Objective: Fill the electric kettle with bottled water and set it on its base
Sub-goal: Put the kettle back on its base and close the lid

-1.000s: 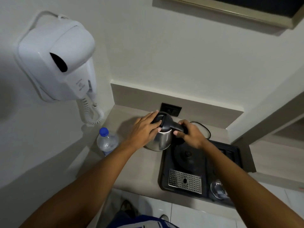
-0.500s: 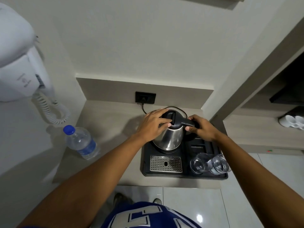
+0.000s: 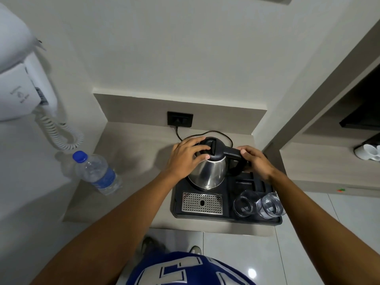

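Note:
A steel electric kettle (image 3: pixel 209 173) with a black lid and handle stands on the back left of a black tray (image 3: pixel 226 218), its base hidden beneath it. My left hand (image 3: pixel 186 159) lies over the lid and the kettle's left shoulder, fingers spread on the lid. My right hand (image 3: pixel 256 161) wraps the black handle on the right. A clear water bottle (image 3: pixel 96 173) with a blue cap and blue label stands capped on the counter to the left, apart from both hands.
Two clear glasses (image 3: pixel 258 204) stand on the tray's front right, beside a perforated metal drip grid (image 3: pixel 202 203). A black cord runs from the wall socket (image 3: pixel 180 119) to behind the kettle. A wall hair dryer (image 3: pixel 22 79) with coiled cord hangs at the left. White cups (image 3: pixel 370 152) sit on the right shelf.
The kettle moved right from the bare counter onto the tray, with both hands staying on it. My view shifted right, so the hair dryer slid toward the left edge.

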{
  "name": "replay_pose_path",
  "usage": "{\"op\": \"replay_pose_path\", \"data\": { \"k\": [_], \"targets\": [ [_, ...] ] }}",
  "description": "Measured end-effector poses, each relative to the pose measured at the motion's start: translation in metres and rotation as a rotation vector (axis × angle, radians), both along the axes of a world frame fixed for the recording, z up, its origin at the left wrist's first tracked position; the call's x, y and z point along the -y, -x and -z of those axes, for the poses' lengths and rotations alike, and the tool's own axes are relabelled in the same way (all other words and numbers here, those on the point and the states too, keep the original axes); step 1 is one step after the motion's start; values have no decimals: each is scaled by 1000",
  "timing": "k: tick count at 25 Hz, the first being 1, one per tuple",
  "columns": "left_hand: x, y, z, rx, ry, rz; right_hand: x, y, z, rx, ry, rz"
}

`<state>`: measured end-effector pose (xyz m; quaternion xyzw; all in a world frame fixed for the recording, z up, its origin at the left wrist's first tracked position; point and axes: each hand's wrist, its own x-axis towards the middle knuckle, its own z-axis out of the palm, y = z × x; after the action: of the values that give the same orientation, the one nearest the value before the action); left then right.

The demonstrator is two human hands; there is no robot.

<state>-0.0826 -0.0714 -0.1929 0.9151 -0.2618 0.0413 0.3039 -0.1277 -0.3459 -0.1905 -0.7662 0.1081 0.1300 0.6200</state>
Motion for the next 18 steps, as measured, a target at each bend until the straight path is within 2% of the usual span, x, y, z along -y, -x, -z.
{"op": "replay_pose_path", "data": {
  "k": [8, 18],
  "targets": [
    [3, 6, -3, -24, -31, -43, 6, 0, 7, -173, -226, 25],
    [9, 16, -6, -39, -22, -89, 1, -10, -8, -100, -66, 131]
  ]
}}
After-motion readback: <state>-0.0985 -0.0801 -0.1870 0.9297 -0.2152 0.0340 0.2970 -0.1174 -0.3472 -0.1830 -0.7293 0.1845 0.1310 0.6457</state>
